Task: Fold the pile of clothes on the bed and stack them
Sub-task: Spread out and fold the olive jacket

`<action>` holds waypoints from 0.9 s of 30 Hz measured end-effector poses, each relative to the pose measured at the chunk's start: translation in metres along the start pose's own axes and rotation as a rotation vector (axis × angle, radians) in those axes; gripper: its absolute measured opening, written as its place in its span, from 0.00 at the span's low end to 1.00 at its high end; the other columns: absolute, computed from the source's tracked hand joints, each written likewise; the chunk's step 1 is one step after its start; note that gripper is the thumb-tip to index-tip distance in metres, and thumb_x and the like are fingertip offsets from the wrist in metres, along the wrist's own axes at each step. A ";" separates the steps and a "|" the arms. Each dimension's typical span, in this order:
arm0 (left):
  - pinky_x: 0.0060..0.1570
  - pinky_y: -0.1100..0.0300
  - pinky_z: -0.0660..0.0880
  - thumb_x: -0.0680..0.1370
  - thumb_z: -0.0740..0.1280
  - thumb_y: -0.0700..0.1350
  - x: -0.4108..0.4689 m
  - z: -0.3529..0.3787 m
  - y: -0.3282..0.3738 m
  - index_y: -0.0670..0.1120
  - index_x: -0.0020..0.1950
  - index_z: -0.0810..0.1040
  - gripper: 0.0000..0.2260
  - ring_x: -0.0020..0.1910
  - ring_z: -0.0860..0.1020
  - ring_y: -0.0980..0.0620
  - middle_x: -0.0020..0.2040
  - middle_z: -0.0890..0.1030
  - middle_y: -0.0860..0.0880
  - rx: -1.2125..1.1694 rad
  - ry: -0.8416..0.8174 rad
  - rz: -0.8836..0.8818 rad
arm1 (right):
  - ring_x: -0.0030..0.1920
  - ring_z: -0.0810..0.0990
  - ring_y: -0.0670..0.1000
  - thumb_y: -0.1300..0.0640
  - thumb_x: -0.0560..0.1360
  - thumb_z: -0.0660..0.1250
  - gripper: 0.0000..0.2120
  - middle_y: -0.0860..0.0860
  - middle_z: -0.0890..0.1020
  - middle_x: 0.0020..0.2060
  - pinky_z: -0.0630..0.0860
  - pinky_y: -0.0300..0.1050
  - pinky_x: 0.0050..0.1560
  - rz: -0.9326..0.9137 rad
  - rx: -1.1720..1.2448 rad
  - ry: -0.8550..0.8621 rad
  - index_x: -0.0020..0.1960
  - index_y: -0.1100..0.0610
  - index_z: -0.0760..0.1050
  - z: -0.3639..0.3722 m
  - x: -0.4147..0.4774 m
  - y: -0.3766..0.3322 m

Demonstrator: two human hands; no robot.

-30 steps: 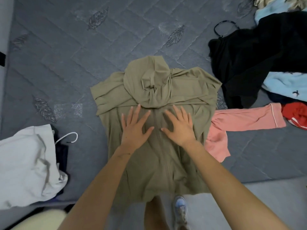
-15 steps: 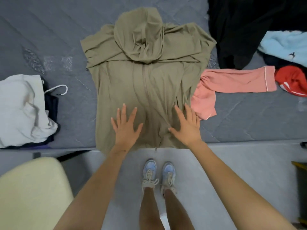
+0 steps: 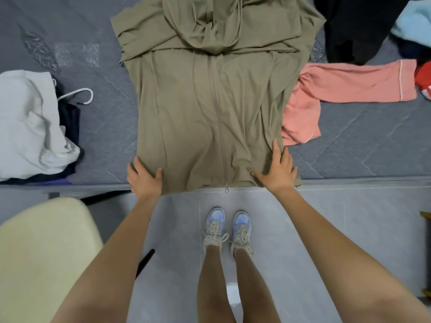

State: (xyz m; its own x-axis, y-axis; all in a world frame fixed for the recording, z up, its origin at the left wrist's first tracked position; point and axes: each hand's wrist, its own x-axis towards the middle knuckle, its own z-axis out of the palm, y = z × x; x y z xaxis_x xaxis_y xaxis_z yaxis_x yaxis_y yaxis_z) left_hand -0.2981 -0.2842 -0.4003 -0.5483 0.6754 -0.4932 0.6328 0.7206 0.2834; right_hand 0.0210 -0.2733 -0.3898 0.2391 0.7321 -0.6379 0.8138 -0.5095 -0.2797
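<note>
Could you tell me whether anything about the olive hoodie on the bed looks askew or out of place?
Slightly. The olive hoodie lies flat, but its hem and zipper pull hang past the mattress edge, its hood is bunched over the chest, and its right edge overlaps a pink garment.

A grey quilted mattress (image 3: pixel 93 31) carries an olive-green zip-up hooded jacket (image 3: pixel 210 108) spread flat, its hem hanging over the near edge. A salmon-pink garment (image 3: pixel 349 85) touches the jacket's right side. At the left, a crumpled white garment (image 3: pixel 28 124) lies over dark clothing (image 3: pixel 72 117). A black garment (image 3: pixel 354 26), a light-blue garment (image 3: pixel 415 24) and a red garment (image 3: pixel 423 73) lie at the far right.
</note>
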 end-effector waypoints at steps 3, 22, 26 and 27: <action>0.66 0.42 0.63 0.76 0.71 0.46 0.006 0.001 -0.003 0.38 0.74 0.60 0.33 0.69 0.62 0.37 0.70 0.64 0.36 0.029 0.032 -0.053 | 0.75 0.55 0.59 0.45 0.68 0.76 0.55 0.57 0.54 0.77 0.55 0.61 0.71 0.039 0.077 0.089 0.79 0.50 0.40 0.004 0.005 0.000; 0.59 0.66 0.72 0.82 0.62 0.42 -0.018 -0.038 0.116 0.41 0.63 0.73 0.11 0.54 0.76 0.58 0.57 0.78 0.48 -0.814 0.003 0.086 | 0.46 0.82 0.40 0.60 0.77 0.69 0.05 0.45 0.83 0.46 0.77 0.38 0.51 -0.051 0.923 -0.254 0.48 0.50 0.79 -0.029 -0.001 -0.100; 0.69 0.52 0.69 0.83 0.61 0.42 0.014 -0.070 0.176 0.39 0.72 0.68 0.18 0.66 0.73 0.48 0.67 0.74 0.43 -0.988 0.028 0.095 | 0.50 0.83 0.46 0.61 0.77 0.69 0.06 0.52 0.84 0.49 0.78 0.40 0.54 0.001 1.158 -0.129 0.53 0.60 0.79 -0.076 0.025 -0.143; 0.69 0.53 0.69 0.83 0.61 0.41 0.021 -0.076 0.188 0.40 0.72 0.67 0.18 0.66 0.73 0.49 0.68 0.73 0.44 -1.018 0.037 0.106 | 0.53 0.82 0.50 0.61 0.76 0.70 0.08 0.54 0.84 0.52 0.78 0.44 0.57 0.042 1.213 -0.092 0.54 0.61 0.79 -0.086 0.033 -0.152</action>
State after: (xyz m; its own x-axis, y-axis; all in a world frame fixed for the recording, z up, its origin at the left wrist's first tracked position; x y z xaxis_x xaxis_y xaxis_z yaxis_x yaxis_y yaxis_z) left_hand -0.2320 -0.1230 -0.2947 -0.5439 0.7353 -0.4043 -0.0760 0.4367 0.8964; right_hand -0.0495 -0.1329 -0.3061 0.1746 0.6949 -0.6976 -0.2292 -0.6604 -0.7151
